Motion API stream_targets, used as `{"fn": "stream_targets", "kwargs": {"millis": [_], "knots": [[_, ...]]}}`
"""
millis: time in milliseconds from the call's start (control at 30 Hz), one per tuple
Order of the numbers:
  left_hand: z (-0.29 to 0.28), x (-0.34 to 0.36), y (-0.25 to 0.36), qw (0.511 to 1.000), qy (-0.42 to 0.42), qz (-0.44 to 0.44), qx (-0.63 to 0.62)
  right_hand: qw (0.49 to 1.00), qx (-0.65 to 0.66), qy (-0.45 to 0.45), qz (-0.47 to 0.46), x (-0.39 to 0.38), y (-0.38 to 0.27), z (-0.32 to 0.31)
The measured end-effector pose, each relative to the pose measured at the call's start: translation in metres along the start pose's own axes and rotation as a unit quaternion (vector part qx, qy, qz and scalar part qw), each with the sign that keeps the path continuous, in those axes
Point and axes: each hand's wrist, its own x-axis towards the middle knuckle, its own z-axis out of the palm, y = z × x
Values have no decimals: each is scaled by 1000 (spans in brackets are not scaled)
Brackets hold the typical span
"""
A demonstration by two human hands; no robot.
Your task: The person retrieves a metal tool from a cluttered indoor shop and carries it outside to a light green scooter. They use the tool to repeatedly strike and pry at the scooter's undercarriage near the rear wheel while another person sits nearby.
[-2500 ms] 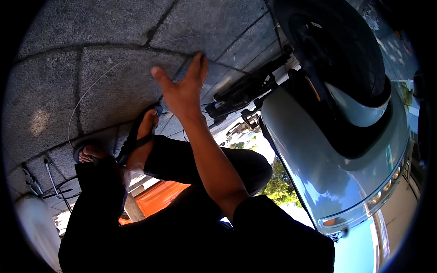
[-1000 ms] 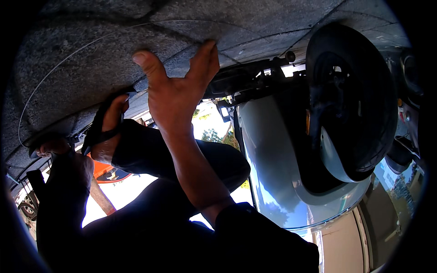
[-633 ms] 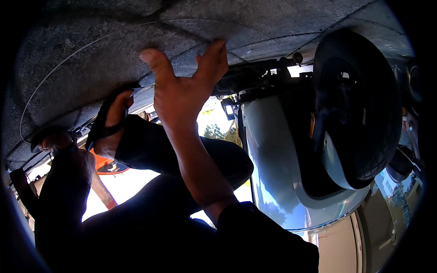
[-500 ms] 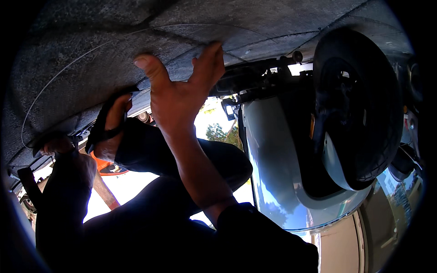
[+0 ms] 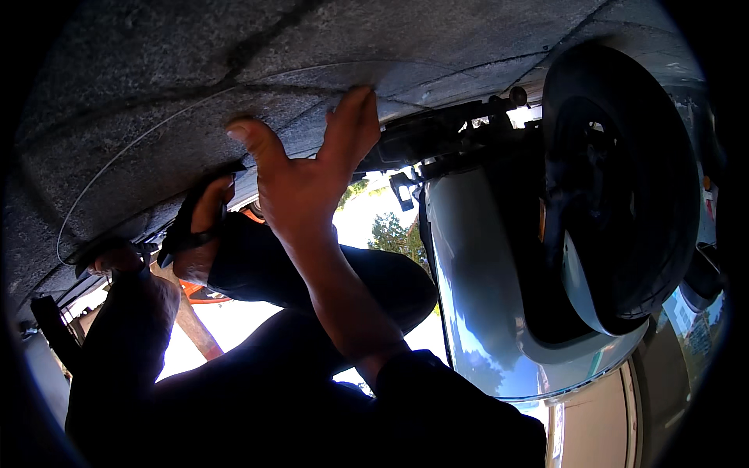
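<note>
My right hand [image 5: 312, 175] reaches over the dark paving with its thumb and index finger spread apart. Nothing shows between them. A thin pale wire [image 5: 148, 134] lies in a long curve across the paving. It passes close to the fingertips, and I see no grip on it. To the right of the hand is a two-wheeler with a glossy pale body panel [image 5: 476, 288] and a black-tyred wheel [image 5: 624, 179]; it appears upside down in the picture. My left hand does not show.
Grey paving slabs [image 5: 156, 62] with dark joints fill the top. My sandalled foot [image 5: 207, 210] and another foot [image 5: 117, 257] rest on them at the left. My dark-clothed legs [image 5: 312, 296] cross the middle. Something orange [image 5: 199, 292] shows behind them.
The whole view has shifted slightly, so the feet and wire sit a little farther right. My right hand stays spread, its fingertips slightly lower in the picture.
</note>
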Motion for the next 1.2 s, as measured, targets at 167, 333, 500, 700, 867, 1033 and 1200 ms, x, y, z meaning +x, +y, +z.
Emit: {"fn": "stream_targets", "kwargs": {"millis": [167, 333, 500, 700, 867, 1033, 1200], "knots": [[5, 3, -4, 1000, 6, 5, -21, 1000, 11, 3, -23, 0, 1, 4], [8, 4, -10, 999, 1, 3, -41, 999, -1, 7, -39, 0, 4, 4], [8, 1, -17, 999, 0, 7, -50, 998, 10, 32, -50, 1, 8, 8], [6, -3, -24, 998, -7, 16, -58, 999, 17, 32, -25, 4, 1, 6], [11, -8, -36, 996, -25, 18, -78, 999, -14, 28, -10, 9, -5, 0], [17, -10, -67, 986, -61, -13, -153, 988, -135, -63, -28, 31, -14, -50], [26, 3, -90, 964, -110, -68, -230, 738, -641, -208, 28, 121, 43, -208]]}}
